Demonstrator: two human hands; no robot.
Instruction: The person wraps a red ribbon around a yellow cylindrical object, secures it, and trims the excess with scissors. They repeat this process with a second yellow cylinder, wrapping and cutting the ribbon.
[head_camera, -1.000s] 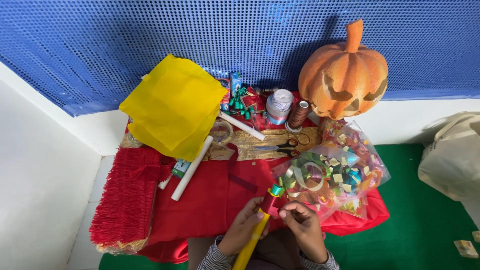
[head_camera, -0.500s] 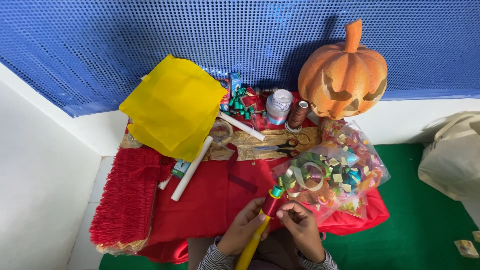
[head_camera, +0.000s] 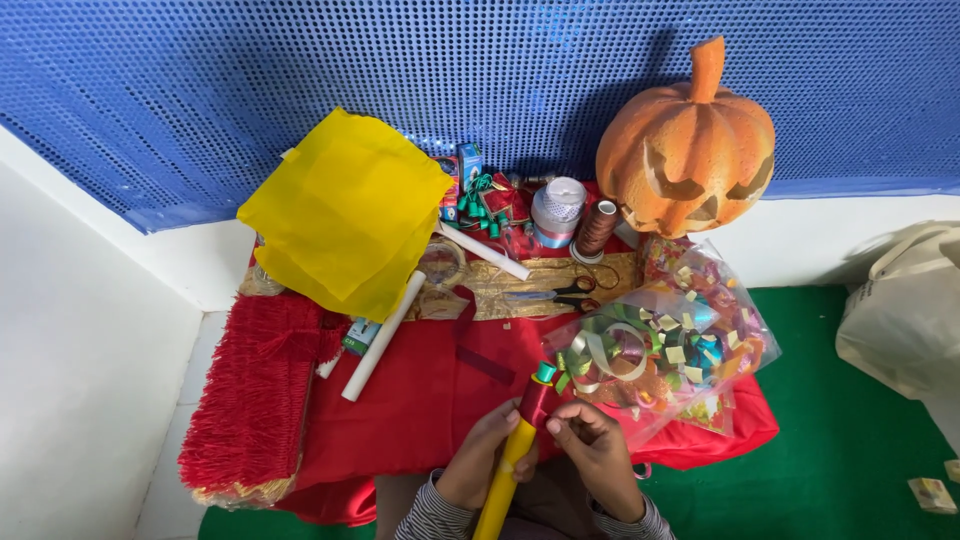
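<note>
Low in the frame's centre, a yellow tube (head_camera: 503, 480) with a red, teal-tipped end is clasped by the left hand (head_camera: 480, 462), steadying it upright, while the right hand (head_camera: 596, 455) pinches near the red part. Just right sits a clear bag of ribbon curls (head_camera: 660, 350) (within easy reach); scissors (head_camera: 560, 293) lie beyond on the red cloth (head_camera: 420, 400).

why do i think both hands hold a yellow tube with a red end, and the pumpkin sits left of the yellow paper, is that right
Not quite: the head view shows the pumpkin right of the yellow paper. Both hands, left hand and right hand, do hold the tube.
</note>
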